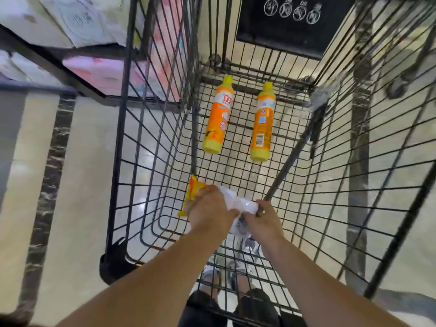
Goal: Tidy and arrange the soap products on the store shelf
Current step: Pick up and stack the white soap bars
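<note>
Two orange soap bottles with yellow caps lie on the wire floor of a black shopping cart (151, 175): the left bottle (218, 115) shows its front label, the right bottle (262, 122) its barcode side. Both arms reach down into the cart. My left hand (207, 212) grips a yellow and orange packet (192, 193) and the edge of a clear plastic wrap (238, 201). My right hand (262, 217) holds the other end of that wrap, close to a dark bar of the cart. What the wrap contains cannot be made out.
A dark store shelf (77, 79) with pink and white packs stands to the left of the cart. A black panel with white pictograms (292, 22) closes the cart's far end. Glossy cream floor tiles with dark marbled strips lie below. My shoes (236, 267) show through the wire.
</note>
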### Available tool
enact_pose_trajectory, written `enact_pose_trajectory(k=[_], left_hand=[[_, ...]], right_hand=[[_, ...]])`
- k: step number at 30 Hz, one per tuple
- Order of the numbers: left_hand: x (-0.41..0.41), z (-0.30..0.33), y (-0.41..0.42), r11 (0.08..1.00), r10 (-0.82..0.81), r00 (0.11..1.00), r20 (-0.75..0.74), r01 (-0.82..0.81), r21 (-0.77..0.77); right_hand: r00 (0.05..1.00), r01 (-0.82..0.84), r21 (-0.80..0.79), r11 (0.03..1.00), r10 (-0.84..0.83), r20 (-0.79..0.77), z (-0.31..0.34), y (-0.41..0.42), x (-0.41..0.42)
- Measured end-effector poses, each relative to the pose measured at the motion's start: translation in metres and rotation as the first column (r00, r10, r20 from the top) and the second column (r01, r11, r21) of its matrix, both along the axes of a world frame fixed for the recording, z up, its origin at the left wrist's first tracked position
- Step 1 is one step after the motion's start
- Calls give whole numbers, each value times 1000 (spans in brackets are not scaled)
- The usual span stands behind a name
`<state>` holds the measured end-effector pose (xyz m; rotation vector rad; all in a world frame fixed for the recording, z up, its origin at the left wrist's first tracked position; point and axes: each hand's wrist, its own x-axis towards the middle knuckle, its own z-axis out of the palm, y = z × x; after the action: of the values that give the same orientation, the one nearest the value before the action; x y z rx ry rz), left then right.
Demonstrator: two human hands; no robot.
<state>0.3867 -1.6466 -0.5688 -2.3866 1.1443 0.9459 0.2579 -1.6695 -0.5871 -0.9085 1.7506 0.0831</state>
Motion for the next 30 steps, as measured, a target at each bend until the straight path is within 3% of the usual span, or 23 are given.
enact_pose_trajectory(k=[5,10,14,16,20,23,26,30], left_hand=[[0,-6,5,996,-79,997,12,80,-41],[12,22,18,991,-82,997,3,81,-104],[38,89,29,973,-15,977,-212,-35,-228],[54,140,40,931,45,934,-356,-168,-324],[78,258,65,761,155,853,-499,-425,-490],[81,339,99,624,202,823,-530,-526,-578],[69,399,138,482,249,815,-524,-574,-663],[22,438,216,210,413,719,-558,-672,-710]], right_hand=[[984,-157,-81,984,149,-99,2,0,0],[972,-232,-109,967,225,-71,38,-5,-2],[965,-232,-255,939,254,58,118,-15,-8],[938,-256,-334,907,316,139,172,-20,-10],[844,-301,-482,823,465,267,291,-17,-12],[755,-296,-576,762,556,348,364,4,-17],[656,-300,-638,709,640,401,406,27,-29],[508,-360,-678,641,744,433,423,46,-57]])
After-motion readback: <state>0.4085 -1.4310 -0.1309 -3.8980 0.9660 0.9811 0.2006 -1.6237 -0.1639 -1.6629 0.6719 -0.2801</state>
